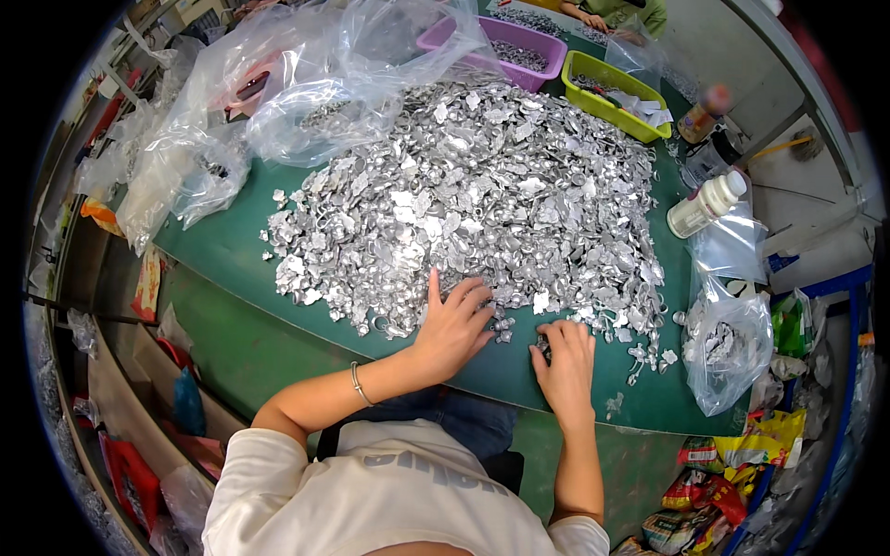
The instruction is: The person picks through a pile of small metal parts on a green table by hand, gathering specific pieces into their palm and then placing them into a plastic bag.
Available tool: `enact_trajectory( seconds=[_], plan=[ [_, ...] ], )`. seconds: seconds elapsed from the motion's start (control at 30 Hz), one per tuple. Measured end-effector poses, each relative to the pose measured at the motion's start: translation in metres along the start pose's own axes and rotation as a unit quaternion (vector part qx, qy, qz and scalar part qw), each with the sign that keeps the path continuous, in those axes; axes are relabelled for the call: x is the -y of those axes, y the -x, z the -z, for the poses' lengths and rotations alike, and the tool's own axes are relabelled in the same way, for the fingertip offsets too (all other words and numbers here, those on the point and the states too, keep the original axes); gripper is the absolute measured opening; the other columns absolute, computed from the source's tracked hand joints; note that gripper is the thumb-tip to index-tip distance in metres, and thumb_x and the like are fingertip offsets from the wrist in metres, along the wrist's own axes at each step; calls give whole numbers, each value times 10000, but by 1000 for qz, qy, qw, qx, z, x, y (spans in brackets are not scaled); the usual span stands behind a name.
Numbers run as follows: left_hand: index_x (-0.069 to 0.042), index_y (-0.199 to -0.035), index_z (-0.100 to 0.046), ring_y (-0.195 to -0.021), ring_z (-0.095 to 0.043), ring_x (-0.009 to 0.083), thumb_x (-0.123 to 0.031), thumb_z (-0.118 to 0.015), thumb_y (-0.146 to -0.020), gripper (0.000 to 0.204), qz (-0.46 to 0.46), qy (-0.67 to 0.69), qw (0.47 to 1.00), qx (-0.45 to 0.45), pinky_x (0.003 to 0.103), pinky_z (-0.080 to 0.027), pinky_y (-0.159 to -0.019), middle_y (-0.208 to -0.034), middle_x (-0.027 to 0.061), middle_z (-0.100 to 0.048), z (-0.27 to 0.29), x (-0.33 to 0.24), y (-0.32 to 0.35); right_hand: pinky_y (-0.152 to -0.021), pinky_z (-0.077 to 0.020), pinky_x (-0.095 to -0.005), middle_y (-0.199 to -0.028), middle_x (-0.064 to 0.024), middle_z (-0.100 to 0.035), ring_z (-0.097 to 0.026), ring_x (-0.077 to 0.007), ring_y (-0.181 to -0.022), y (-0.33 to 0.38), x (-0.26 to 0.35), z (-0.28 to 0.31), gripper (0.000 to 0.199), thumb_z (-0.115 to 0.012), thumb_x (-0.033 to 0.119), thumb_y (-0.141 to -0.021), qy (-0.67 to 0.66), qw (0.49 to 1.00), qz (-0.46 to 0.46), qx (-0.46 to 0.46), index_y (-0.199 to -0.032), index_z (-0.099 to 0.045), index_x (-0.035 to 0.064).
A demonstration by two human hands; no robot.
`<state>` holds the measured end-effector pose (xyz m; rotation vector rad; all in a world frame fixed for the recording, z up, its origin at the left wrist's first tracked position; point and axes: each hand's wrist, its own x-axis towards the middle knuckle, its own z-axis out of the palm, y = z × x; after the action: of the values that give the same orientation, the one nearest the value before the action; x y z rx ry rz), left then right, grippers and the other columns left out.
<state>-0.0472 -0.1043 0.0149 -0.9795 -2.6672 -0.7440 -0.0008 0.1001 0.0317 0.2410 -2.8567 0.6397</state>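
A broad pile of small silver metal pieces point(464, 204), some flower- or leaf-shaped and some with rings, covers much of the green tabletop point(236, 218). My left hand point(452, 324) rests at the pile's near edge, fingers spread and touching the pieces. To its right, close to the table's front edge, my right hand point(567, 363) lies low on the surface with its fingers bent. A few small dark-silver metal pieces point(544, 347) show between its thumb and fingers; their exact shape is hidden. Several loose pieces point(640, 357) lie right of that hand.
Clear plastic bags point(315, 93) spread over the far left. A purple bin point(547, 65) and a lime-green bin point(593, 93) stand beyond the pile. At right are a white bottle point(706, 204) and a bag of metal pieces point(728, 347). Another person's hand point(593, 20) shows at the far end.
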Motion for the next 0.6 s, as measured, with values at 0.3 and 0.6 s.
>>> enact_trajectory(
  seconds=[0.3, 0.6],
  plan=[
    [-42, -1124, -621, -1207, -487, 246, -82, -639, -815, 312, -59, -18, 997, 54, 669, -182, -1072, -1237, 98, -542, -14, -3, 18, -795, -398, -393, -1030, -97, -563, -514, -291, -941, -25, 8, -13, 263, -671, 43, -786, -5, 998, 65, -14, -1045, -627, 30],
    [-7, -1140, -601, -1146, -537, 247, -53, -600, -783, 359, -56, -18, 996, 68, 589, -232, -1076, -1220, 115, -554, -1, -15, 7, -793, -398, -381, -1110, -84, -570, -515, -283, -961, -30, 6, -21, 251, -671, 54, -783, -18, 995, 95, -20, -1030, -628, 29]
  ],
)
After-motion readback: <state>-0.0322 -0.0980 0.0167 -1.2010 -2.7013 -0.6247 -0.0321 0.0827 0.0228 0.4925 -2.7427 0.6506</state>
